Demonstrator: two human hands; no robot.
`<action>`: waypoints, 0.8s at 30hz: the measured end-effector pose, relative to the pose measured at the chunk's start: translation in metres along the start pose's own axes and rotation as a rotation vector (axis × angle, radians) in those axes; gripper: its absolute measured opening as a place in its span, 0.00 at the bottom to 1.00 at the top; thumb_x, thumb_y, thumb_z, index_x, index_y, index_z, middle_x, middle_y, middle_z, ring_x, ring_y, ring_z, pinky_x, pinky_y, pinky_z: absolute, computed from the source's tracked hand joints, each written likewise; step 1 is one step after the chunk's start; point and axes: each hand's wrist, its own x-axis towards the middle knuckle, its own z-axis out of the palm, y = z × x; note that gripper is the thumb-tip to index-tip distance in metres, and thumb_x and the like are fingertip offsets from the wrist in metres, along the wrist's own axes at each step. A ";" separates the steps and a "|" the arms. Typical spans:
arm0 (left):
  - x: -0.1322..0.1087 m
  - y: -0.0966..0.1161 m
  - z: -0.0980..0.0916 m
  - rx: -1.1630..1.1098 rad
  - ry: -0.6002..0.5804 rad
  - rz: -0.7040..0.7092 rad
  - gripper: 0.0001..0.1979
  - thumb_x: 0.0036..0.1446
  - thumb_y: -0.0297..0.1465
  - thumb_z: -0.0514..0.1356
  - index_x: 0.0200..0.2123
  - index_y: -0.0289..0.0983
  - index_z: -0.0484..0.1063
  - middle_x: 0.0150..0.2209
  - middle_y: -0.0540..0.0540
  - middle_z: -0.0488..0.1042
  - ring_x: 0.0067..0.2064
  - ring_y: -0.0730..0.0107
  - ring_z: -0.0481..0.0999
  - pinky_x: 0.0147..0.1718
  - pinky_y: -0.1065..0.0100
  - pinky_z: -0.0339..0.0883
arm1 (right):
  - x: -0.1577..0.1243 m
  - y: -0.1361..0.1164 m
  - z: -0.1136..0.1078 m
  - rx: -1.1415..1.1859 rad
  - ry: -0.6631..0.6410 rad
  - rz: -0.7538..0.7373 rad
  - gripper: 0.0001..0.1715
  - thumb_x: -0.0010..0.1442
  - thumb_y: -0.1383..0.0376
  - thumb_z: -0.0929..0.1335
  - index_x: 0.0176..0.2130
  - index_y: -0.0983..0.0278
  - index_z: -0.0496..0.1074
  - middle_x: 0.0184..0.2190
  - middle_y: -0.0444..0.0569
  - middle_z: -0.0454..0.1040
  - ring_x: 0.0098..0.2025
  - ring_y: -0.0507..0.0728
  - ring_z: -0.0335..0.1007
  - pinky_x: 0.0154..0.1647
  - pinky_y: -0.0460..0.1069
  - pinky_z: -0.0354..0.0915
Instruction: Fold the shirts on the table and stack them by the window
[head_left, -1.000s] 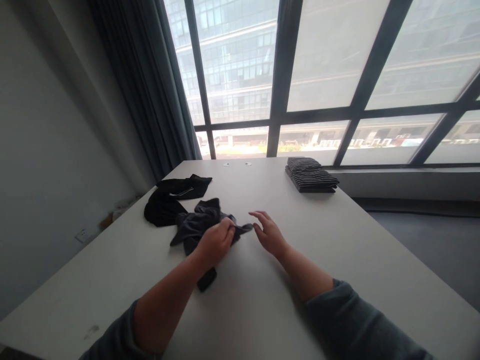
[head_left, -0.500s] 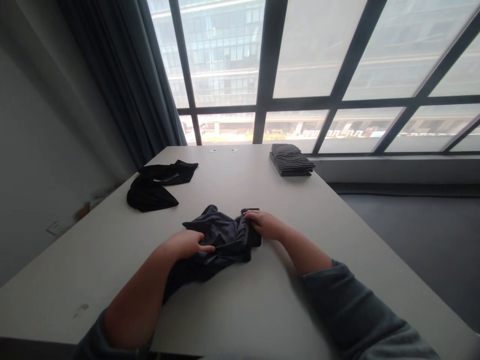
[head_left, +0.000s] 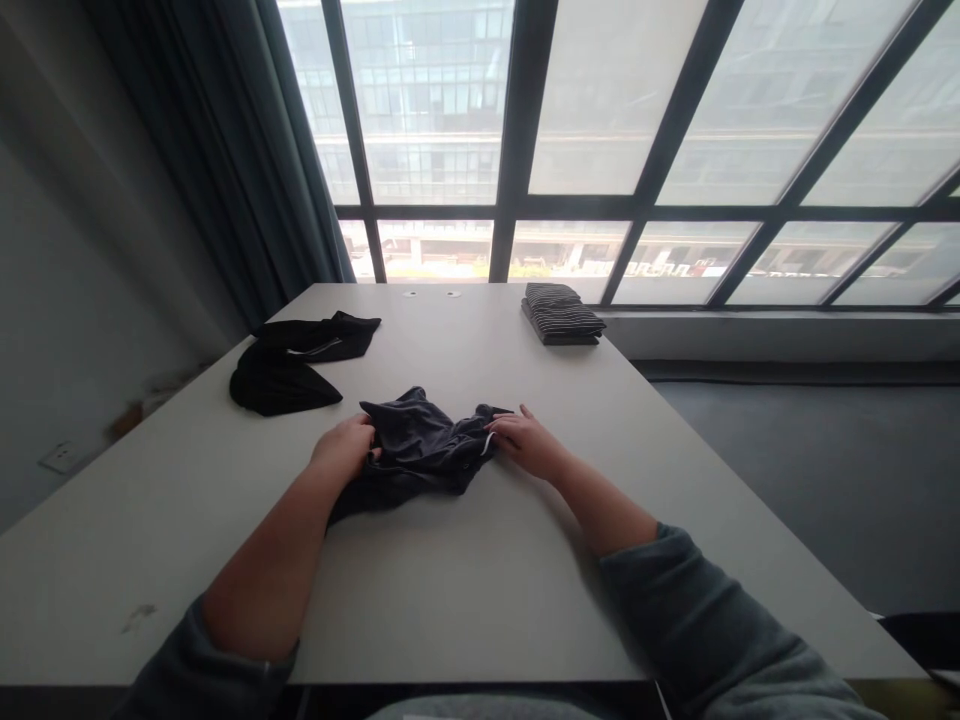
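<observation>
A crumpled dark grey garment lies bunched on the white table in front of me; its exact kind I cannot make out. My left hand grips its left edge, with the fingers curled into the cloth and partly hidden by it. At the opposite end my right hand pinches the right edge, where a small white strip shows beside the fingers. The cloth is slack and wrinkled between both hands.
A black garment lies loosely spread at the table's far left. Folded striped clothes are stacked at the far right edge. Behind stand large windows and a dark curtain. A wall socket is at left.
My left hand has shifted left and away from me, from lying on the cloth to gripping its left edge. The cloth's right end has changed shape under my right hand. The view has shifted slightly.
</observation>
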 end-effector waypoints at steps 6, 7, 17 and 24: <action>0.014 0.010 -0.010 0.167 0.466 -0.174 0.09 0.66 0.33 0.58 0.40 0.36 0.76 0.50 0.32 0.79 0.53 0.41 0.75 0.48 0.50 0.65 | 0.000 -0.028 -0.015 0.110 0.316 0.196 0.16 0.72 0.57 0.63 0.37 0.59 0.75 0.30 0.46 0.78 0.33 0.57 0.72 0.40 0.52 0.66; 0.010 0.022 -0.010 0.106 0.545 -0.128 0.10 0.67 0.35 0.57 0.41 0.36 0.76 0.50 0.33 0.79 0.52 0.43 0.76 0.48 0.51 0.65 | -0.001 -0.033 -0.016 0.115 0.360 0.209 0.15 0.71 0.58 0.63 0.37 0.59 0.75 0.30 0.46 0.78 0.32 0.57 0.72 0.38 0.51 0.65; -0.047 0.137 0.022 -0.207 0.474 0.417 0.07 0.67 0.33 0.60 0.45 0.39 0.75 0.42 0.43 0.82 0.45 0.54 0.81 0.47 0.56 0.68 | -0.025 -0.083 -0.022 0.111 0.418 0.045 0.09 0.71 0.61 0.67 0.41 0.58 0.79 0.36 0.48 0.82 0.37 0.59 0.77 0.42 0.51 0.68; -0.028 0.097 0.016 -0.591 0.484 0.107 0.09 0.65 0.32 0.56 0.46 0.40 0.74 0.39 0.46 0.81 0.39 0.60 0.80 0.41 0.62 0.71 | -0.016 -0.036 -0.009 0.081 0.325 0.049 0.11 0.60 0.70 0.69 0.42 0.58 0.79 0.42 0.51 0.80 0.46 0.63 0.75 0.50 0.57 0.69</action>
